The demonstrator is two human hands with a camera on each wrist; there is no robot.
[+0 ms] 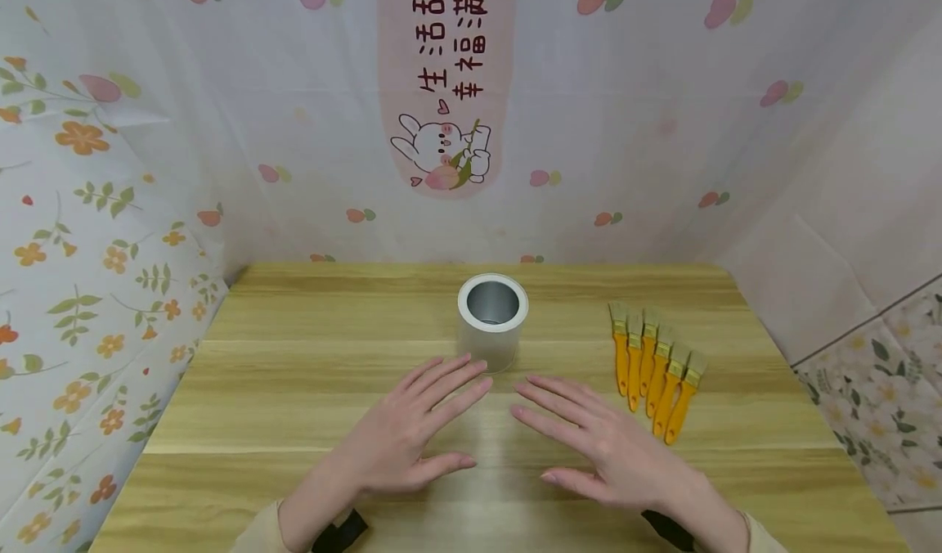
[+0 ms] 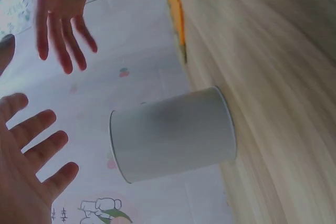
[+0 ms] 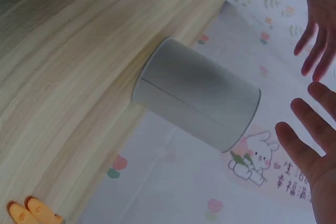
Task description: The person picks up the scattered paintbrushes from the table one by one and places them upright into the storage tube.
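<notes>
A white cylindrical can (image 1: pixel 489 348) with an open top and a grey metal inside stands upright on the wooden table. In the head view my left hand (image 1: pixel 412 430) is just in front of it, fingers spread and holding nothing. My right hand (image 1: pixel 607 447) hovers to the right, its fingers also extended and nothing in them. Both wrist views show the can's side, (image 2: pixel 173 135) apart from the fingers. To the right lie several flat paintbrushes (image 1: pixel 658 373) with orange handles and pale bristles, nearest to my right hand.
The wooden tabletop (image 1: pixel 309 316) runs back to a white curtain (image 1: pixel 589 128) printed with a rabbit and Chinese characters. Flowered cloth (image 1: pixel 96 234) hangs on the left side. On the right is another pale sheet (image 1: pixel 832 226) with a floral panel below.
</notes>
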